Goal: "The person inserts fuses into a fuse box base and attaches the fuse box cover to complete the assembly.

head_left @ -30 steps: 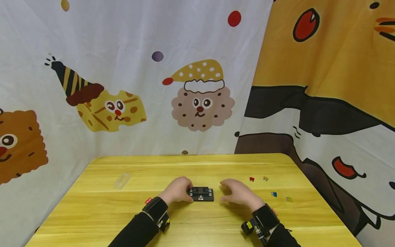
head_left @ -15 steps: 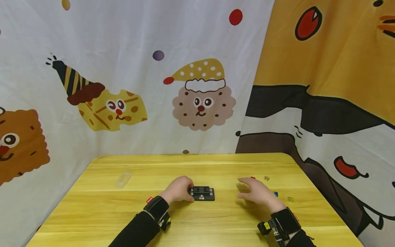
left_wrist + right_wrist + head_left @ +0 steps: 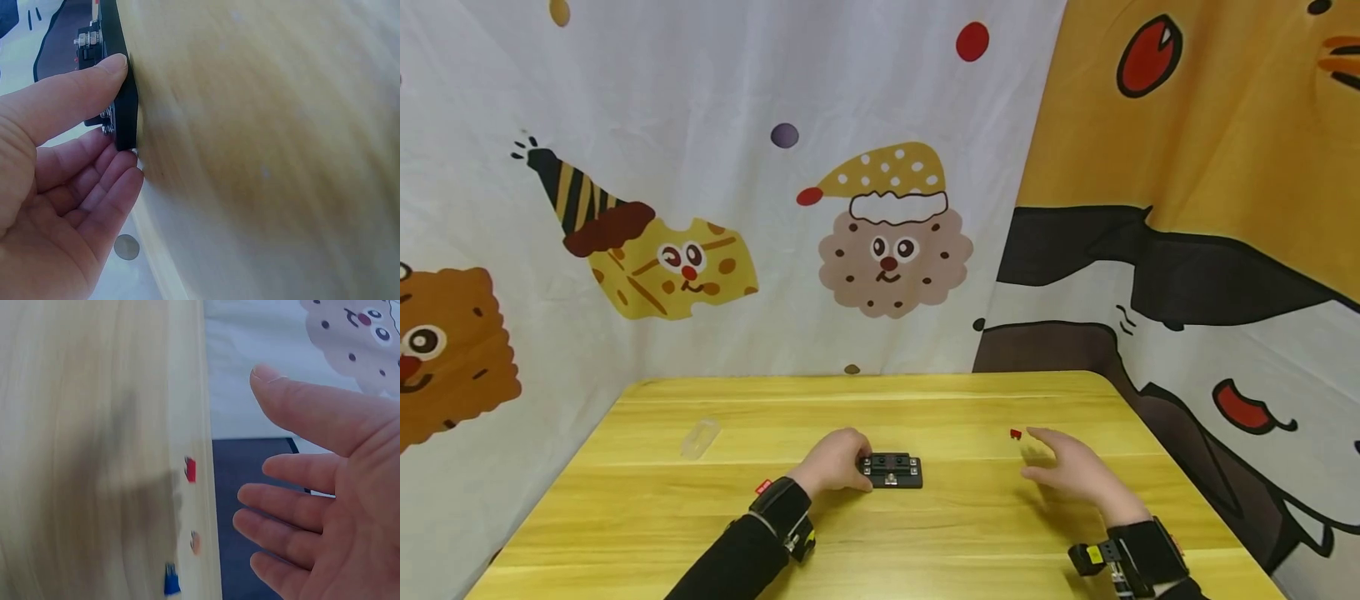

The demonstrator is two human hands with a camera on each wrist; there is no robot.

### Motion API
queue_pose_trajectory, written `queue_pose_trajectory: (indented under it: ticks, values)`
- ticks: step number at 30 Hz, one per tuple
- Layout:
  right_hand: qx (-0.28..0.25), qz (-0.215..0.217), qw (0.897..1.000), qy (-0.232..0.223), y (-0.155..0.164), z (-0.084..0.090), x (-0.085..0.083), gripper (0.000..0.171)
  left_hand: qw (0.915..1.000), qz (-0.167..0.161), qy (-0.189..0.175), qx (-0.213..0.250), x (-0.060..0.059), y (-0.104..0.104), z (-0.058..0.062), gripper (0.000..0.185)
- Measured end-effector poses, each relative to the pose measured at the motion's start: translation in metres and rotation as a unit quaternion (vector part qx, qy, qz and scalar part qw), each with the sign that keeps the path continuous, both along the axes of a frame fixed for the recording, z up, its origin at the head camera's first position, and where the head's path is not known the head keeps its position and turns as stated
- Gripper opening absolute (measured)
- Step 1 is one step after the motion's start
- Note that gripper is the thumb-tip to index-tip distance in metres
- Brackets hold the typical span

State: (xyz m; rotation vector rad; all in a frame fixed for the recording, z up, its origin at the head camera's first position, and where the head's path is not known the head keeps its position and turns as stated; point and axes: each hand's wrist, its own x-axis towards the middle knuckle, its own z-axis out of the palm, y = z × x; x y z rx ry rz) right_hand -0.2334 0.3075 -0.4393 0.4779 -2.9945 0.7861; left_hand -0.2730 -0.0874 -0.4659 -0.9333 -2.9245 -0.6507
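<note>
My left hand (image 3: 832, 462) pinches the left end of a black fuse holder (image 3: 897, 471) with metal screw terminals, at the middle of the table. The left wrist view has the thumb (image 3: 112, 67) on one side of the holder's base and fingers at the far side. Over the right part of the table, my right hand (image 3: 1078, 471) holds nothing, its thumb and fingers apart. Just left of its fingertips lies a red blade fuse (image 3: 1016, 434). A tan fuse (image 3: 195, 542) and a blue fuse (image 3: 171, 581) appear in the right wrist view; the hand hides them from the head view.
A clear plastic cover (image 3: 700, 439) lies on the left of the wooden table (image 3: 775, 400). Behind the table hangs a white cartoon-printed curtain (image 3: 737, 350), with another printed cloth (image 3: 1075, 308) at the right.
My right hand has moved rightward from beside the fuse holder to the fuses, now covering all but the red one in the head view. The left hand and the holder stay put.
</note>
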Motion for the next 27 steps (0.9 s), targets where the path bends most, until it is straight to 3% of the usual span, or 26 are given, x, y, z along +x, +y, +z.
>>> queue_pose_trajectory:
  ticks: [14,27]
  values:
    - [0.030,-0.069,0.997,0.034,0.044,0.005,0.000,0.069,1.0000,0.002,0.005,-0.006,-0.001,0.000,0.000,0.039]
    - [0.066,-0.137,0.988,-0.016,0.078,0.002,-0.002,0.059,1.0000,0.005,0.003,-0.002,0.000,0.002,0.003,0.037]
